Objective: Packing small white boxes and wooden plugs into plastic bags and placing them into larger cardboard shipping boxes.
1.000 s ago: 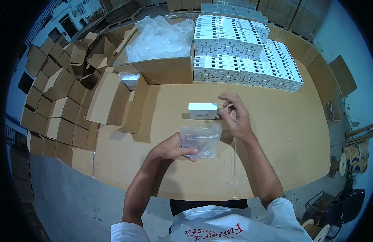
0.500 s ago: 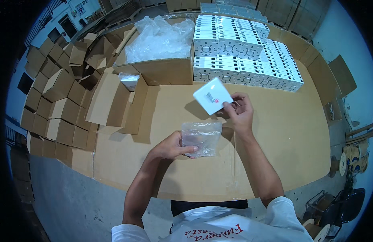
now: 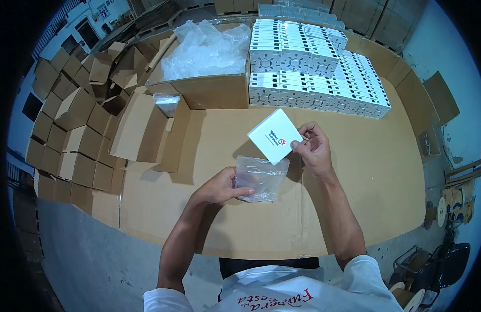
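Observation:
My right hand holds a flat white square box by its right edge, tilted up above the cardboard-covered table. Just below and left of it, my left hand pinches a small clear plastic bag at its left side. The box's lower corner hangs right over the bag's top edge. Both forearms come in from the lower edge.
A large stack of white boxes fills the table's far right. An open carton with clear plastic bags stands at the far middle. Folded brown cartons and several small cardboard boxes crowd the left side.
My right hand lifted the white box off the table and turned its broad face upward, bringing it down toward the bag. My left hand kept hold of the bag.

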The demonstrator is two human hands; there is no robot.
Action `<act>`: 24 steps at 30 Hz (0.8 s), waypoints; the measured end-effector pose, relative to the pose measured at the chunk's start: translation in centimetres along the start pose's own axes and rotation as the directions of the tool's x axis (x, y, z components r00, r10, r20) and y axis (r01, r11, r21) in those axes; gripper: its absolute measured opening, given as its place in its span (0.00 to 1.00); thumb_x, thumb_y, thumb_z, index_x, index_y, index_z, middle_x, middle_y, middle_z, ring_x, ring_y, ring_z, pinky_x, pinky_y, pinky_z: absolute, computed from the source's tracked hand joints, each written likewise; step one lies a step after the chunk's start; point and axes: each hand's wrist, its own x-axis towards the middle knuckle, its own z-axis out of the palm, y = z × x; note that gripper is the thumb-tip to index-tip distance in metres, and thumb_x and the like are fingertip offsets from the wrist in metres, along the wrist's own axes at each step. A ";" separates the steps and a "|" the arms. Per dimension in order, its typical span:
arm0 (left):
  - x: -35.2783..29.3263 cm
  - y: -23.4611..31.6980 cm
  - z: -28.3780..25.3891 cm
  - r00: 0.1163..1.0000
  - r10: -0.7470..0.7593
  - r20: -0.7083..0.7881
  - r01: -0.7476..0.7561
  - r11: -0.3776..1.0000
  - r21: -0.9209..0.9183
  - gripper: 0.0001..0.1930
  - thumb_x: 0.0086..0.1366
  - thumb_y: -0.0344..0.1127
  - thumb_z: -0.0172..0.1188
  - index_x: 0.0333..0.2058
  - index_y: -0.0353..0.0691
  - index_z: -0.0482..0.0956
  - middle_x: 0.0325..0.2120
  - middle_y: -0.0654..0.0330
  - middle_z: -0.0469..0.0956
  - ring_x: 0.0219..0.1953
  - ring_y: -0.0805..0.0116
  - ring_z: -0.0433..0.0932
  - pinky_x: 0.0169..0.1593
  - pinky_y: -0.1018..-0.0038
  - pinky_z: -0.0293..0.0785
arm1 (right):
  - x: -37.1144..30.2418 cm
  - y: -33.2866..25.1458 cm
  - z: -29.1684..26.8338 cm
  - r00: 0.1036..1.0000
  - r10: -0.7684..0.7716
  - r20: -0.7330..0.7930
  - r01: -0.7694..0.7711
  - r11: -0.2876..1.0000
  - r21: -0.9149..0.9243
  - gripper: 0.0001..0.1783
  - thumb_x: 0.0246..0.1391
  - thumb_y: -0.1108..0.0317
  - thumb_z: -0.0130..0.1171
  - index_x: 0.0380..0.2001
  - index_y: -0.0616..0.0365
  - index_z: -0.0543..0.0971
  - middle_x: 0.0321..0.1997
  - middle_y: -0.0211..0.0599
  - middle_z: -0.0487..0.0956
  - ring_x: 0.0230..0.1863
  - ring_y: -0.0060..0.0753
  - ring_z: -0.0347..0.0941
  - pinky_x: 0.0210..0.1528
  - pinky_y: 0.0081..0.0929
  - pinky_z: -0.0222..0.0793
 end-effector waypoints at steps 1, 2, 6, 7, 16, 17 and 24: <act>0.1 -0.1 0.0 1.000 0.004 0.002 -0.004 1.000 -0.004 0.24 0.62 0.31 0.69 0.55 0.32 0.73 0.46 0.58 0.80 0.48 0.72 0.77 0.55 0.70 0.76 | 0.0 0.1 -0.2 1.000 -0.018 0.012 0.018 1.000 -0.004 0.17 0.54 0.78 0.65 0.42 0.61 0.69 0.42 0.34 0.72 0.43 0.25 0.78 0.44 0.25 0.80; 0.0 -0.2 0.0 1.000 0.007 0.002 -0.007 1.000 -0.010 0.24 0.62 0.31 0.69 0.55 0.31 0.72 0.47 0.58 0.80 0.49 0.72 0.77 0.55 0.70 0.75 | -0.1 -0.1 -0.2 1.000 -0.017 0.013 0.017 1.000 -0.003 0.17 0.54 0.78 0.65 0.42 0.61 0.69 0.42 0.34 0.72 0.43 0.25 0.78 0.44 0.25 0.80; -0.1 -0.7 -0.1 1.000 0.014 -0.016 -0.015 1.000 -0.027 0.24 0.62 0.30 0.69 0.55 0.32 0.73 0.47 0.58 0.80 0.49 0.71 0.77 0.55 0.70 0.75 | -0.3 -0.6 -0.1 0.998 0.025 0.061 -0.023 0.999 -0.036 0.16 0.53 0.78 0.65 0.41 0.60 0.69 0.41 0.33 0.71 0.41 0.20 0.75 0.44 0.21 0.76; -0.1 -0.6 -0.1 1.000 0.019 -0.021 -0.019 1.000 -0.009 0.23 0.62 0.29 0.68 0.55 0.32 0.73 0.47 0.58 0.80 0.49 0.71 0.77 0.56 0.70 0.75 | -0.3 -0.7 -0.1 0.997 0.022 0.070 -0.019 0.999 -0.045 0.16 0.52 0.78 0.65 0.41 0.60 0.69 0.40 0.32 0.71 0.41 0.19 0.74 0.43 0.20 0.75; -0.1 -0.9 0.0 0.999 -0.006 -0.036 0.005 1.000 -0.005 0.23 0.62 0.27 0.68 0.55 0.29 0.72 0.48 0.56 0.79 0.50 0.70 0.78 0.57 0.69 0.76 | -0.5 -1.3 -0.7 0.994 0.026 0.106 -0.009 0.989 -0.150 0.15 0.51 0.77 0.63 0.40 0.58 0.70 0.37 0.28 0.73 0.36 0.14 0.68 0.35 0.16 0.65; -0.1 -1.1 0.0 1.000 0.012 -0.029 -0.013 1.000 -0.025 0.24 0.63 0.27 0.67 0.56 0.29 0.71 0.49 0.55 0.79 0.51 0.70 0.78 0.57 0.69 0.76 | -0.5 -1.3 -0.6 0.994 0.024 0.107 -0.008 0.989 -0.150 0.15 0.51 0.77 0.63 0.40 0.58 0.70 0.37 0.28 0.73 0.36 0.14 0.68 0.35 0.16 0.65; 0.2 -0.7 0.3 1.000 0.018 -0.024 -0.019 0.999 -0.047 0.27 0.63 0.25 0.66 0.59 0.29 0.68 0.52 0.54 0.77 0.55 0.68 0.76 0.61 0.67 0.74 | -0.5 -1.1 -0.1 0.981 0.102 0.166 -0.073 0.983 -0.171 0.15 0.51 0.77 0.65 0.40 0.59 0.72 0.37 0.27 0.74 0.36 0.13 0.68 0.37 0.16 0.67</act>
